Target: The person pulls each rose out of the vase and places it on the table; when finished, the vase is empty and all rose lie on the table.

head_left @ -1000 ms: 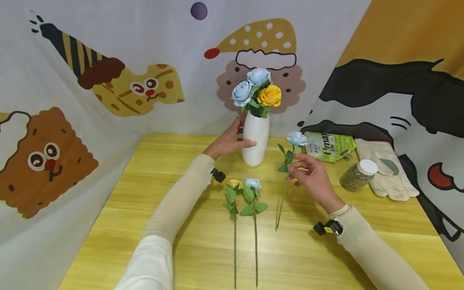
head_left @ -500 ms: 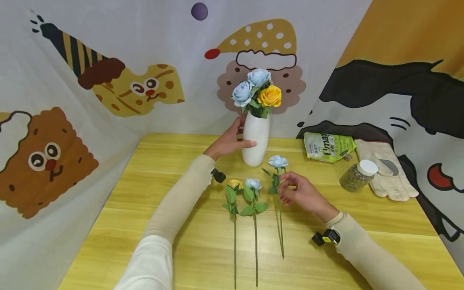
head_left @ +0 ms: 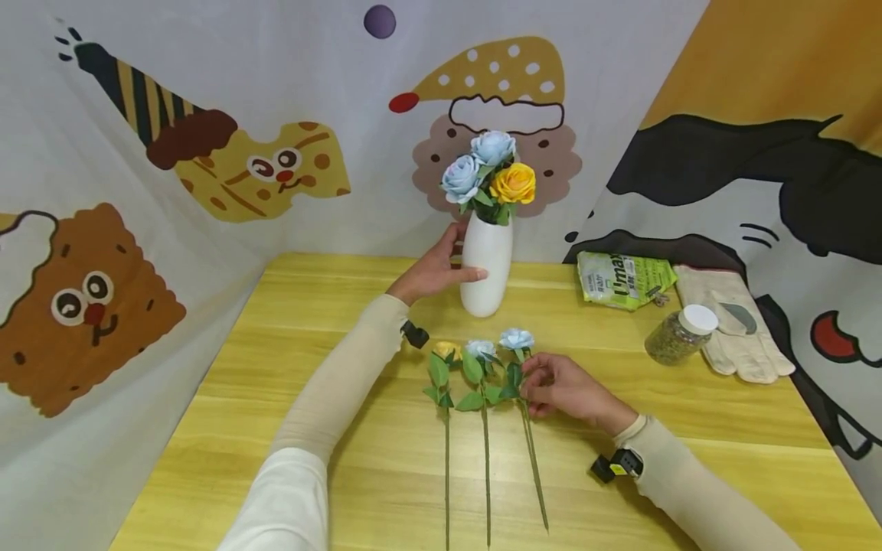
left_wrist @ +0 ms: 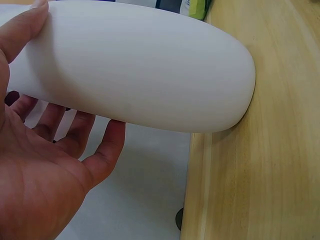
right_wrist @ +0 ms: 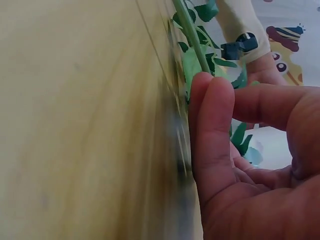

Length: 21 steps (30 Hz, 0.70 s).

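Note:
My left hand point(head_left: 436, 269) grips the side of a white vase point(head_left: 486, 268), thumb across its front and fingers behind. In the left wrist view the vase point(left_wrist: 150, 65) stands on the wooden table with the fingers curled along it. Two light blue roses point(head_left: 460, 179) and a yellow rose point(head_left: 514, 184) fill its mouth. My right hand point(head_left: 568, 390) pinches the stem of another artificial blue rose point(head_left: 517, 339), low over the table. The right wrist view shows this green stem point(right_wrist: 192, 37) between thumb and fingers. To its left lie a yellow rose point(head_left: 446, 351) and a blue rose point(head_left: 480, 350), stems toward me.
At the table's back right are a green and white packet point(head_left: 625, 279), a white-lidded jar point(head_left: 678, 337) and pale work gloves point(head_left: 733, 325). A printed cloth point(head_left: 331, 61) hangs behind the wooden table point(head_left: 289, 490).
My right hand has brought the blue rose toward me and left, from beside the packet to alongside the two lying roses. The left hand stays on the vase.

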Each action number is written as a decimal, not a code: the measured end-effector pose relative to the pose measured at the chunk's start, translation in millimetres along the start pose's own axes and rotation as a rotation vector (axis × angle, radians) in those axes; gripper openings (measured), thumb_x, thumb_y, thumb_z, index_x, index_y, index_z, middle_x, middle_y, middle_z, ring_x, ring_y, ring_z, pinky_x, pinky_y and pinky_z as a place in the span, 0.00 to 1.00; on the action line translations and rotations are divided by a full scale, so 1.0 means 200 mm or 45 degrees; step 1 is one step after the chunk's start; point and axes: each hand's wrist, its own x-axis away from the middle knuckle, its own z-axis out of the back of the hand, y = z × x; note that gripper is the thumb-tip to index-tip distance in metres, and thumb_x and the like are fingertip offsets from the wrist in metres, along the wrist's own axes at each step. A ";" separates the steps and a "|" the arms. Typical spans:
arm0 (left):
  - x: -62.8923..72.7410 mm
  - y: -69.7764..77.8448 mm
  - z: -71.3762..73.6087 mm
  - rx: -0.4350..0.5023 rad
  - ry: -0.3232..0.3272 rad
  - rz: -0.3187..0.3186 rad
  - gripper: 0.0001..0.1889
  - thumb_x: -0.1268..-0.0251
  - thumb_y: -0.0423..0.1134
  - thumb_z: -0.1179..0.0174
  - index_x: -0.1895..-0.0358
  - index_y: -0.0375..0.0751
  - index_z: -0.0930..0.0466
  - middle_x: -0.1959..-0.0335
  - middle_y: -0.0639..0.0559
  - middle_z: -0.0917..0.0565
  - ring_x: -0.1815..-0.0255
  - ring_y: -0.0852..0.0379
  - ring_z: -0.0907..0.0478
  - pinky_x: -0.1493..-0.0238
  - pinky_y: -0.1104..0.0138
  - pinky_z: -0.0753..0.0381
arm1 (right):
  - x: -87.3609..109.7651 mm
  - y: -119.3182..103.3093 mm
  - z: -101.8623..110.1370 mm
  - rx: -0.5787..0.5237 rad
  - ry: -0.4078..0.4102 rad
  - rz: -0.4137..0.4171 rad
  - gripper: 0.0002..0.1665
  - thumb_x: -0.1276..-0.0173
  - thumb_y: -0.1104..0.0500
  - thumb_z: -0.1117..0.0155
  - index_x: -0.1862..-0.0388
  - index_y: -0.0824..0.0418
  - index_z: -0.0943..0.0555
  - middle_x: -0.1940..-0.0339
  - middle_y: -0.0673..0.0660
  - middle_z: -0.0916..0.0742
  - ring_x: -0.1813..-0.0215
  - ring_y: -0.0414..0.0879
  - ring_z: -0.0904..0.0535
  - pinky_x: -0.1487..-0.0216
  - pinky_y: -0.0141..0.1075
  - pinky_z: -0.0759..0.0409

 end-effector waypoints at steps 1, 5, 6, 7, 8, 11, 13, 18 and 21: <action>0.00 0.00 0.00 0.000 -0.002 0.003 0.48 0.36 0.57 0.25 0.21 0.55 0.46 0.24 0.53 0.33 0.26 0.51 0.29 0.25 0.51 0.23 | 0.00 0.00 0.00 0.001 -0.004 -0.006 0.27 0.29 0.68 0.33 0.37 0.77 0.31 0.62 0.63 0.15 0.68 0.50 0.12 0.64 0.43 0.08; 0.00 0.00 0.00 0.006 -0.009 0.008 0.47 0.36 0.56 0.24 0.22 0.54 0.46 0.24 0.53 0.33 0.26 0.51 0.29 0.26 0.50 0.23 | 0.00 0.02 0.00 0.009 -0.016 -0.023 0.26 0.29 0.69 0.33 0.37 0.77 0.31 0.62 0.63 0.16 0.69 0.51 0.13 0.64 0.43 0.08; 0.00 0.00 0.00 0.004 -0.009 0.009 0.48 0.37 0.56 0.24 0.22 0.54 0.46 0.24 0.53 0.33 0.26 0.51 0.29 0.26 0.51 0.23 | 0.01 0.02 0.00 0.011 -0.022 -0.026 0.26 0.28 0.69 0.33 0.37 0.77 0.31 0.62 0.63 0.16 0.69 0.51 0.13 0.64 0.43 0.08; 0.00 0.00 0.00 0.005 -0.010 0.008 0.48 0.37 0.56 0.24 0.22 0.54 0.46 0.24 0.53 0.33 0.26 0.51 0.29 0.26 0.51 0.23 | 0.01 0.02 0.00 0.008 -0.027 -0.029 0.26 0.28 0.69 0.33 0.37 0.77 0.31 0.62 0.64 0.16 0.68 0.51 0.13 0.63 0.43 0.08; 0.00 0.00 0.00 0.007 -0.010 0.005 0.48 0.37 0.56 0.24 0.22 0.54 0.46 0.24 0.53 0.33 0.26 0.50 0.29 0.26 0.50 0.23 | 0.01 0.03 0.00 0.006 -0.031 -0.032 0.25 0.28 0.69 0.34 0.37 0.77 0.31 0.62 0.64 0.15 0.68 0.51 0.12 0.63 0.43 0.08; 0.00 0.00 0.00 0.012 -0.007 0.000 0.48 0.37 0.56 0.24 0.22 0.53 0.46 0.24 0.53 0.33 0.26 0.50 0.29 0.26 0.50 0.23 | 0.01 0.03 0.00 -0.007 -0.045 -0.036 0.25 0.27 0.69 0.34 0.37 0.77 0.31 0.61 0.64 0.15 0.68 0.51 0.12 0.63 0.44 0.07; 0.01 0.01 0.00 0.020 -0.004 -0.004 0.48 0.37 0.56 0.24 0.22 0.53 0.46 0.24 0.52 0.33 0.25 0.48 0.29 0.26 0.49 0.23 | 0.01 0.03 0.00 -0.014 -0.051 -0.036 0.25 0.27 0.69 0.34 0.37 0.77 0.31 0.61 0.65 0.15 0.68 0.51 0.12 0.63 0.44 0.07; 0.01 0.01 0.00 0.016 -0.011 -0.002 0.48 0.37 0.56 0.24 0.22 0.53 0.46 0.25 0.51 0.33 0.25 0.44 0.31 0.26 0.48 0.24 | 0.01 0.02 0.00 -0.019 -0.051 -0.040 0.25 0.26 0.68 0.34 0.37 0.76 0.31 0.62 0.65 0.14 0.68 0.52 0.11 0.63 0.45 0.07; 0.00 0.01 0.00 0.003 -0.014 0.004 0.47 0.36 0.56 0.25 0.22 0.52 0.46 0.25 0.51 0.33 0.24 0.44 0.31 0.25 0.48 0.24 | 0.02 0.01 0.01 -0.019 -0.035 -0.045 0.26 0.27 0.68 0.33 0.36 0.77 0.30 0.62 0.66 0.13 0.67 0.52 0.11 0.61 0.46 0.07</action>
